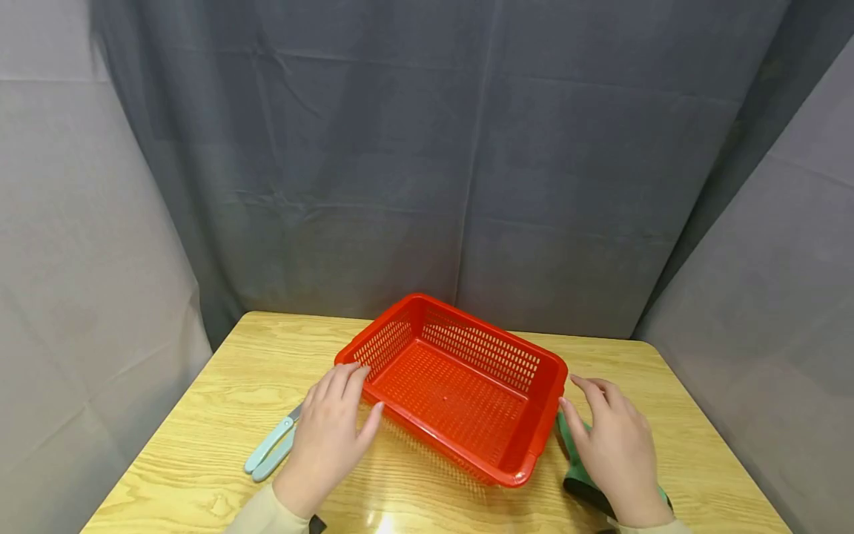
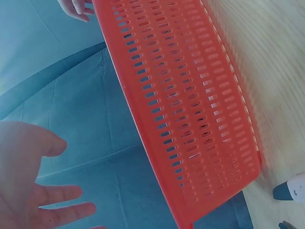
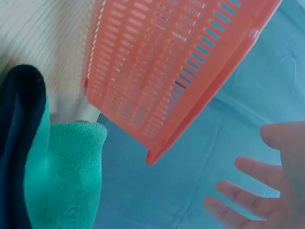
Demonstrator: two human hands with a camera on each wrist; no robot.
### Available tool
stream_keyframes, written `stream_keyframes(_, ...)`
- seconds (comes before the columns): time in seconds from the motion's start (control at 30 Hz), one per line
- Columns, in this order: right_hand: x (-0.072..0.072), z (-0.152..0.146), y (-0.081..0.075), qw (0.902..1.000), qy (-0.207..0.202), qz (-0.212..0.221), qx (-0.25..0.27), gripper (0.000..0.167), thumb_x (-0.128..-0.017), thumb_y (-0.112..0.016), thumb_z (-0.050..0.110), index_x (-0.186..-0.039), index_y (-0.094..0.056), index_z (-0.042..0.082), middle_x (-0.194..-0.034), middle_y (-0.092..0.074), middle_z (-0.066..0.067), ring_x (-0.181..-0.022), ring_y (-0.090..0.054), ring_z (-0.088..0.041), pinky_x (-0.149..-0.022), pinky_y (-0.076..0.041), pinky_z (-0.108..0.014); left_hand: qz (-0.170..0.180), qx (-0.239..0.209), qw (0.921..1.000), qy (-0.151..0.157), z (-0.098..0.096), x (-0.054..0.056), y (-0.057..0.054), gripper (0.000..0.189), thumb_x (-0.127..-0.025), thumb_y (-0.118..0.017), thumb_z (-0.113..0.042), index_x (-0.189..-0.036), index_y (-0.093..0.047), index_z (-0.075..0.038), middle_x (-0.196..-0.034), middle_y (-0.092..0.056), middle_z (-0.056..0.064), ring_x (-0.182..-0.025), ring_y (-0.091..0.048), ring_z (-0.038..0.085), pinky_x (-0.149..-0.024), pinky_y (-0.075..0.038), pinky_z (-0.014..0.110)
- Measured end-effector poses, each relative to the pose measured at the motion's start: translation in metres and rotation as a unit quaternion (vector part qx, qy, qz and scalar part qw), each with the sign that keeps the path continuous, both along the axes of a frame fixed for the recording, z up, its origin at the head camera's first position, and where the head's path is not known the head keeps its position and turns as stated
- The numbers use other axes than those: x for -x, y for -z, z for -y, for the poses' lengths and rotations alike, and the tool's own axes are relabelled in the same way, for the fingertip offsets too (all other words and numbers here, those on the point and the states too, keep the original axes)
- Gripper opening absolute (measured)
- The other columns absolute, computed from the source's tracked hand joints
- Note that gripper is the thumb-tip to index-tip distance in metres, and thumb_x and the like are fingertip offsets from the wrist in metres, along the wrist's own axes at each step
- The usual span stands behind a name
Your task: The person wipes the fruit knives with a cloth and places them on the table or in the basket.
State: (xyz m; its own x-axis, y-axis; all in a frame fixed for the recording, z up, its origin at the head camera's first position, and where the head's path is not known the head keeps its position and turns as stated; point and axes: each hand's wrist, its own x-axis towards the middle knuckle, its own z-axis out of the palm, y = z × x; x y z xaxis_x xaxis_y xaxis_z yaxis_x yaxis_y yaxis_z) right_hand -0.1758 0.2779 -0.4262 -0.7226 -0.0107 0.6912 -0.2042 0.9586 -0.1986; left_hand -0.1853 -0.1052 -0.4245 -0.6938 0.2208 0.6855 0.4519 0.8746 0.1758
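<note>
A red plastic basket point(image 1: 460, 437) with slotted walls stands at an angle on the table, and nothing lies inside it. My left hand point(image 1: 330, 430) is at its left end, fingers spread and loosely bent. In the left wrist view, a gap shows between that hand point(image 2: 24, 181) and the basket's rim point(image 2: 143, 133). My right hand point(image 1: 617, 437) hovers by the right end with relaxed fingers, apart from the basket wall point(image 3: 157, 62) in the right wrist view. Beneath the right hand lies a fuzzy green thing with black trim point(image 1: 579, 467), partly covered; its kind is unclear.
Left of my left hand lies a tool with two light blue handles point(image 1: 270, 449), like scissors or shears; the hand hides part of its metal end. The wooden table point(image 1: 267, 363) reaches a grey curtain point(image 1: 373, 185) behind, with pale cloth walls point(image 1: 80, 297) on both sides.
</note>
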Motion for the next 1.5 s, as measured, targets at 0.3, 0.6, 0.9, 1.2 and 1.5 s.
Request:
stream_keyframes(0.3,-0.002,-0.021,0.003,0.9919,0.046,0.118,-0.001,0.042,-0.090,-0.079,0.029,-0.123,-0.070,0.004,-0.115,-0.064,-0.029,-0.093,-0.064,-0.048,-0.073,-0.050,-0.068,0.012,0.000,0.9999,-0.009,0.005,-0.001,0.003,0.047,-0.087,-0.079,-0.026,-0.125,-0.065,-0.003,-0.120,-0.066,0.012,-0.113,-0.063,0.033,-0.095,-0.053,0.051)
stream_keyframes(0.6,-0.004,-0.039,0.008,0.9634,0.043,0.260,-0.050,0.051,-0.094,-0.074,0.038,-0.132,-0.065,0.006,-0.120,-0.062,-0.030,-0.093,-0.063,-0.048,-0.065,-0.052,-0.062,0.037,0.011,0.9990,-0.024,0.011,-0.006,0.011,0.046,-0.086,-0.081,-0.027,-0.122,-0.065,-0.004,-0.113,-0.067,0.010,-0.104,-0.066,0.031,-0.086,-0.056,0.048)
stream_keyframes(0.9,0.002,-0.051,0.020,0.9370,0.027,0.342,-0.063,0.072,-0.091,-0.072,0.055,-0.143,-0.056,0.007,-0.126,-0.058,-0.030,-0.100,-0.060,-0.051,-0.071,-0.052,-0.067,0.096,0.018,0.9949,-0.025,0.016,-0.014,0.016,0.043,-0.089,-0.079,-0.030,-0.122,-0.065,-0.006,-0.115,-0.066,0.008,-0.101,-0.066,0.028,-0.081,-0.056,0.045)
stream_keyframes(1.2,0.010,-0.059,0.033,0.9114,0.020,0.408,-0.047,0.092,-0.085,-0.074,0.064,-0.148,-0.047,0.003,-0.129,-0.055,-0.033,-0.103,-0.059,-0.054,-0.074,-0.052,-0.067,0.113,0.034,0.9926,-0.029,0.023,-0.015,0.021,0.038,-0.087,-0.081,-0.031,-0.112,-0.066,-0.005,-0.105,-0.065,0.007,-0.093,-0.067,0.028,-0.078,-0.057,0.044)
stream_keyframes(1.5,0.015,-0.064,0.047,0.9079,0.016,0.416,-0.046,0.091,-0.085,-0.075,0.060,-0.145,-0.048,-0.002,-0.123,-0.059,-0.031,-0.104,-0.061,-0.053,-0.076,-0.054,-0.065,0.149,0.038,0.9876,-0.035,0.025,-0.019,0.022,0.034,-0.088,-0.081,-0.031,-0.108,-0.066,-0.007,-0.105,-0.065,0.008,-0.093,-0.065,0.026,-0.078,-0.056,0.043)
